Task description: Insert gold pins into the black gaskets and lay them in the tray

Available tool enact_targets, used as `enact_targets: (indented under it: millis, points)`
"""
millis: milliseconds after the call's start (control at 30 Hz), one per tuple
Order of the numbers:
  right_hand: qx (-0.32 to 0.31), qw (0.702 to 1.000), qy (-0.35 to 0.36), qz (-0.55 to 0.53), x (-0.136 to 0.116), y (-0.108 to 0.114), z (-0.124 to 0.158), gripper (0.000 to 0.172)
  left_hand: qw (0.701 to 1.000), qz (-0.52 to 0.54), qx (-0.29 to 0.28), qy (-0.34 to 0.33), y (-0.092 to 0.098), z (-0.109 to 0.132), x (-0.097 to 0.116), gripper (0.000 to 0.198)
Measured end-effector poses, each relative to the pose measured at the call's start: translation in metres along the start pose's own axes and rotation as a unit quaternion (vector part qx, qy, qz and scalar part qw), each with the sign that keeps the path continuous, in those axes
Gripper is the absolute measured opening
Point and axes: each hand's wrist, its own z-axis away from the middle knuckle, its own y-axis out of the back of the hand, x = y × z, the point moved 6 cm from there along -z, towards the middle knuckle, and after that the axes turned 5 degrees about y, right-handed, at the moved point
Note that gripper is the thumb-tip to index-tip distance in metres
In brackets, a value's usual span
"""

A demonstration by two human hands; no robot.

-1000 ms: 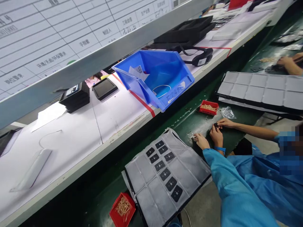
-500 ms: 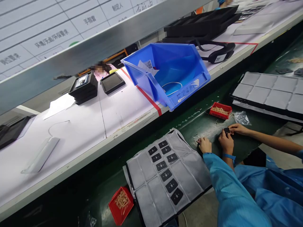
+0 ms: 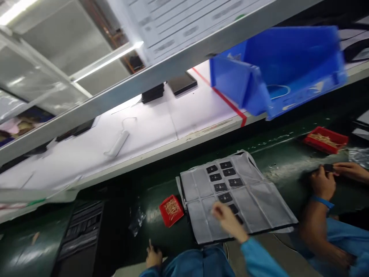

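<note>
My right hand point(image 3: 229, 221), slightly smeared by motion, is above the pale wrapped pad point(image 3: 265, 200). Its fingers look curled together; whatever may be between them is too small to make out. Under and beside it, small black plates point(image 3: 225, 197) with cutouts lie in two rows on the pad, the lowest partly covered by the hand. My left hand point(image 3: 153, 257) is low at the bench edge, below a red tray point(image 3: 165, 211) of small tan sticks. One digit points up, but its other fingers and any held thing are unclear.
On the right, a co-worker's hands point(image 3: 324, 182) hold a small black piece near another red tray point(image 3: 341, 139). A blue bin point(image 3: 305, 104) stands on the white shelf point(image 3: 150, 134). A black box point(image 3: 77, 242) of dark strips and a clear plastic bag point(image 3: 137, 221) lie left.
My view has swung left. My right hand has moved from the bench right of the pad to above the plates. My left hand has come into view at the bottom.
</note>
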Motion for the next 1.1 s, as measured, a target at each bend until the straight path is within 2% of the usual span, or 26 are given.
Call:
enact_targets:
  millis: [67,133,200,233,300,400,500,600,667,767,900,1000,1100]
  points:
    - [-0.078,0.996,-0.024,-0.022,-0.005,-0.108,0.031,0.032,0.999,0.014,-0.008,0.050,-0.024,-0.014,-0.036,0.035]
    - [-0.125,0.990,-0.068,-0.024,0.000,-0.194,0.053,0.030,0.997,0.040,-0.010,0.065,-0.046,-0.028,-0.055,0.036]
    - [-0.147,0.982,-0.116,-0.016,0.014,-0.253,0.065,0.027,0.995,0.073,-0.012,0.065,-0.065,-0.043,-0.066,0.038]
    - [-0.150,0.979,-0.138,-0.012,0.024,-0.273,0.067,0.026,0.994,0.091,-0.013,0.062,-0.073,-0.049,-0.070,0.038]
    - [-0.140,0.974,-0.176,-0.006,0.043,-0.297,0.067,0.025,0.990,0.132,-0.015,0.054,-0.086,-0.059,-0.080,0.039]
    - [-0.090,0.973,-0.212,-0.003,0.069,-0.306,0.064,0.025,0.978,0.207,-0.015,0.031,-0.099,-0.066,-0.093,0.039]
    - [-0.032,0.974,-0.225,-0.010,0.086,-0.298,0.064,0.027,0.953,0.302,-0.017,0.000,-0.105,-0.070,-0.101,0.036]
    - [0.002,0.974,-0.226,-0.024,0.094,-0.288,0.067,0.029,0.913,0.406,-0.034,-0.017,-0.106,-0.071,-0.101,0.031]
    - [0.010,0.975,-0.220,-0.034,0.092,-0.282,0.071,0.030,0.877,0.475,-0.065,-0.023,-0.106,-0.069,-0.093,0.030]
    - [-0.004,0.980,-0.195,-0.049,0.078,-0.275,0.080,0.029,0.808,0.569,-0.148,-0.041,-0.103,-0.054,-0.072,0.030]
    - [-0.036,0.987,-0.137,-0.069,0.042,-0.265,0.096,0.027,0.704,0.655,-0.260,-0.087,-0.087,-0.019,-0.046,0.034]
    - [-0.046,0.992,-0.093,-0.077,0.011,-0.255,0.105,0.026,0.646,0.704,-0.272,-0.115,-0.065,0.002,-0.043,0.037]
    - [-0.060,0.993,-0.061,-0.082,-0.014,-0.246,0.109,0.030,0.613,0.744,-0.234,-0.122,-0.043,0.010,-0.048,0.038]
